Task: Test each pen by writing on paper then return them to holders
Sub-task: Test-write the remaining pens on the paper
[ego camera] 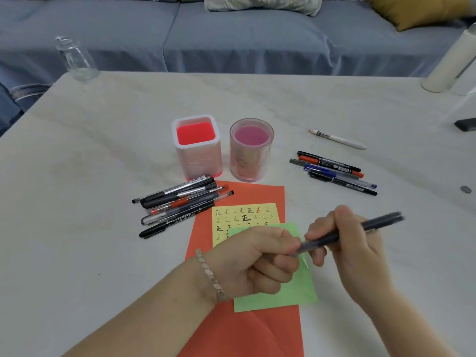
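White table (103, 140); low at centre, an orange sheet (247, 194) under a green note (296, 287); above them the square holder (198, 161) and round holder (251, 163), both empty; over the note, the right hand (353, 243) grips a dark pen (360, 228) and the left hand (255, 264) pinches its cap end; uncapping, I'd guess; next comes a steady pull, then tip to the green paper.

Premises are a home living room: a grey-blue sofa (231, 39) with patterned and mustard cushions (417, 11) spans the top of frame behind a pale marble-look tabletop (103, 140).
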